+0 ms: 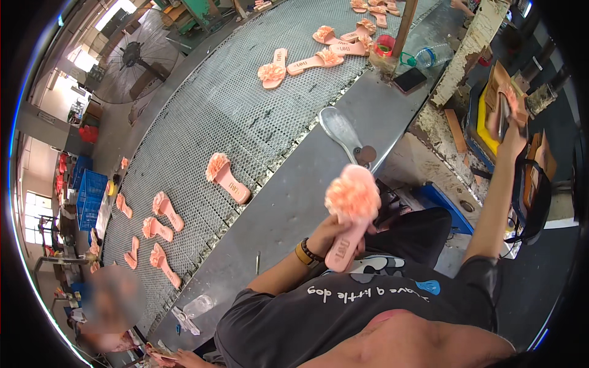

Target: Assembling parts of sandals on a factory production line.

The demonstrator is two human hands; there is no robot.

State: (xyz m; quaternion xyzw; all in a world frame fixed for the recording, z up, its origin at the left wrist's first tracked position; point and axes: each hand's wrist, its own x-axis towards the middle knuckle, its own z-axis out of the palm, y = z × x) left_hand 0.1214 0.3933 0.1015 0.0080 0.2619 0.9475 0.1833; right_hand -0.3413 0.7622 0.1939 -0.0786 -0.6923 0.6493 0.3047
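Observation:
My left hand (pixel 333 236) grips a pink slipper (pixel 351 214) by its heel half, in front of my chest. A ruffled peach flower covers the slipper's strap, and its insole faces up. Out to the right, my right hand (pixel 513 140) reaches over a blue crate with a yellow lining (pixel 489 116). Its fingers are closed around a blurred pinkish piece with a dark edge, whose kind I cannot make out. Brown flat pieces (pixel 503 76) stand in the crate around it. Beyond my left hand, a shiny shoe-sole-shaped metal form (pixel 341 130) lies on the grey metal ledge (pixel 276 199).
A mesh conveyor belt (pixel 245 116) carries several similar slippers, including one near the ledge (pixel 228 179). A phone (pixel 410 80), a plastic bottle (pixel 433 56) and a red cup (pixel 384 45) sit by a post. At lower left, another person's hand (pixel 187 358) holds a slipper.

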